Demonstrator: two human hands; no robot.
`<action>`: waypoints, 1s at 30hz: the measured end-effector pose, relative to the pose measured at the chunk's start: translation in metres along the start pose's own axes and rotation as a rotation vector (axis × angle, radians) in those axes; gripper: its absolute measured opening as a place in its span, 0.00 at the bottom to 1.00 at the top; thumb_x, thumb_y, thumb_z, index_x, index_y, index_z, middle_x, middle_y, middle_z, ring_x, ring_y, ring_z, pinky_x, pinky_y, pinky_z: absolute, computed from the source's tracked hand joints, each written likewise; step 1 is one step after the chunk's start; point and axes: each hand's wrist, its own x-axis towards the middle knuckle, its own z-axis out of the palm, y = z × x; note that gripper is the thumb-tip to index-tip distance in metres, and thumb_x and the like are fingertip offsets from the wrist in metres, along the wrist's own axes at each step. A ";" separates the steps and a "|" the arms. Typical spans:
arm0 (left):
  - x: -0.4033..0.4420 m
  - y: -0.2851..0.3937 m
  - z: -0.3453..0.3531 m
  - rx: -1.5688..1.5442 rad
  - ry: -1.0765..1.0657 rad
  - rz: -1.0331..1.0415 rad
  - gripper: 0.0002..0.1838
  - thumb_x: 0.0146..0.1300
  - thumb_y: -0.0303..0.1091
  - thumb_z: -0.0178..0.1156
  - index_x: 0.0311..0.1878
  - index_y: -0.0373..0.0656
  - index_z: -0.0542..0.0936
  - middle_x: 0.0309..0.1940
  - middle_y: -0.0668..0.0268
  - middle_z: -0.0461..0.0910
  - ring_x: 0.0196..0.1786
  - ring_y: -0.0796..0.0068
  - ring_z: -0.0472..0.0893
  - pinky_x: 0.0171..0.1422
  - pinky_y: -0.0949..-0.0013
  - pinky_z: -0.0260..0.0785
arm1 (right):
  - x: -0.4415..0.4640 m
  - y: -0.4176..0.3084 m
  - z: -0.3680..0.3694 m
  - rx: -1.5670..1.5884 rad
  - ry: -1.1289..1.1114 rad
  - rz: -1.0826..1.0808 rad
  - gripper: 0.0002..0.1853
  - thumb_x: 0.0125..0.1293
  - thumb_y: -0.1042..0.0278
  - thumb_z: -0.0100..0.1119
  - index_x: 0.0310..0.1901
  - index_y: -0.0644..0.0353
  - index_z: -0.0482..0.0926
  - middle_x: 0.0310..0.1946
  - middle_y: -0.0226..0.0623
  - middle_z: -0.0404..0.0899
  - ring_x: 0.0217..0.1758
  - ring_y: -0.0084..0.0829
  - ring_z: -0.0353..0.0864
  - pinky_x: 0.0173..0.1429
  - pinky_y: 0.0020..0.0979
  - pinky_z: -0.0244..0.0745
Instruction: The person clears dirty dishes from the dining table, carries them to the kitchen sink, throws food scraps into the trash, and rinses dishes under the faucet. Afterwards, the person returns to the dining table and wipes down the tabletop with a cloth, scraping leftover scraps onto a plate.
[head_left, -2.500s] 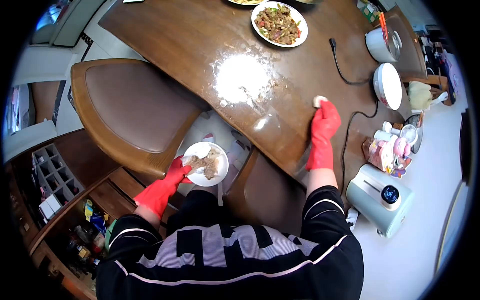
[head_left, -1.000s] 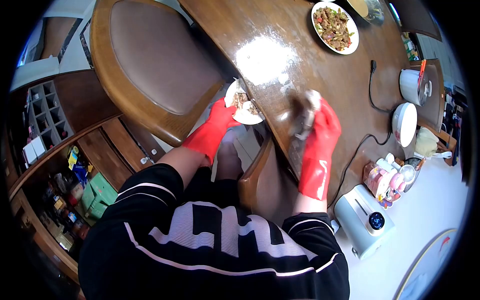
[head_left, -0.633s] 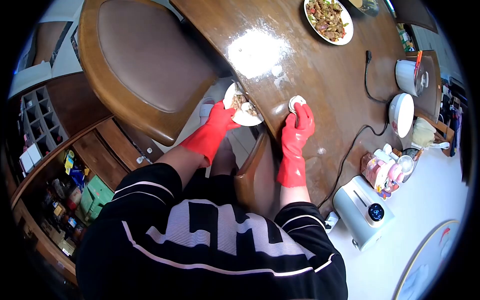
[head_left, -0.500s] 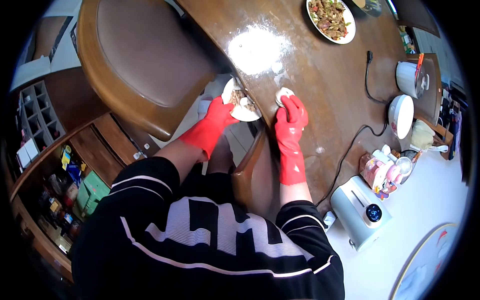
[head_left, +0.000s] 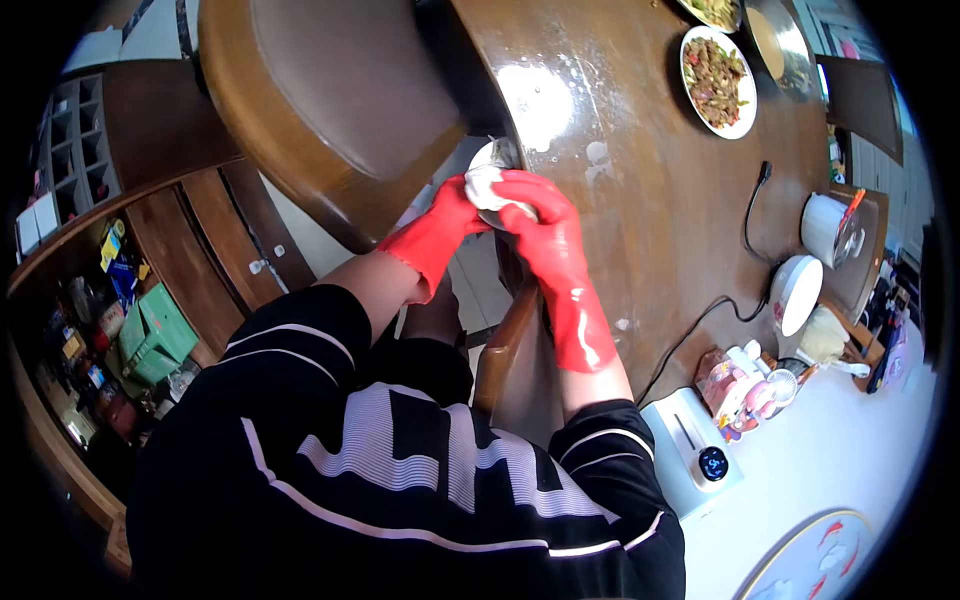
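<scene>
My left hand (head_left: 453,217), in a red rubber glove, is closed on a white plate (head_left: 500,155) just off the table's edge. My right hand (head_left: 545,222), gloved the same way, reaches over the plate with a white cloth (head_left: 483,186) bunched in its fingers. The cloth covers much of the plate, so what lies on it is mostly hidden. Beside both hands runs the edge of the brown wooden table (head_left: 650,230), whose top shows wet, shiny marks.
A plate of cooked food (head_left: 716,82) stands at the far side of the table. Toward the right are a black cable (head_left: 735,300), a white bowl (head_left: 797,296) and a lidded pot (head_left: 830,225). A padded chair (head_left: 340,90) stands close on the left, and another chair (head_left: 507,350) is tucked near me.
My right hand has moved left with the cloth, from the tabletop to over the plate. My left hand keeps hold of the plate. The view has shifted slightly.
</scene>
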 end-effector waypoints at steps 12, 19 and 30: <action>-0.021 0.000 0.015 0.325 0.283 0.067 0.23 0.69 0.19 0.54 0.67 0.44 0.72 0.60 0.55 0.81 0.57 0.52 0.85 0.49 0.44 0.84 | -0.027 0.021 -0.024 -0.554 0.105 -0.170 0.12 0.61 0.84 0.62 0.43 0.58 0.87 0.44 0.39 0.87 0.51 0.33 0.85 0.58 0.33 0.78; 0.001 -0.019 -0.012 0.368 0.342 0.064 0.24 0.66 0.20 0.56 0.65 0.45 0.73 0.56 0.55 0.82 0.55 0.50 0.85 0.45 0.43 0.84 | -0.011 0.019 -0.002 -0.946 -0.222 -0.237 0.12 0.53 0.82 0.65 0.39 0.58 0.87 0.43 0.39 0.88 0.43 0.41 0.86 0.52 0.38 0.79; -0.023 -0.004 -0.021 0.273 0.308 0.068 0.25 0.66 0.20 0.56 0.66 0.45 0.72 0.56 0.55 0.82 0.54 0.52 0.86 0.45 0.44 0.85 | -0.038 -0.018 -0.111 0.563 0.266 0.342 0.22 0.73 0.76 0.57 0.66 0.71 0.74 0.54 0.46 0.84 0.49 0.36 0.87 0.54 0.34 0.82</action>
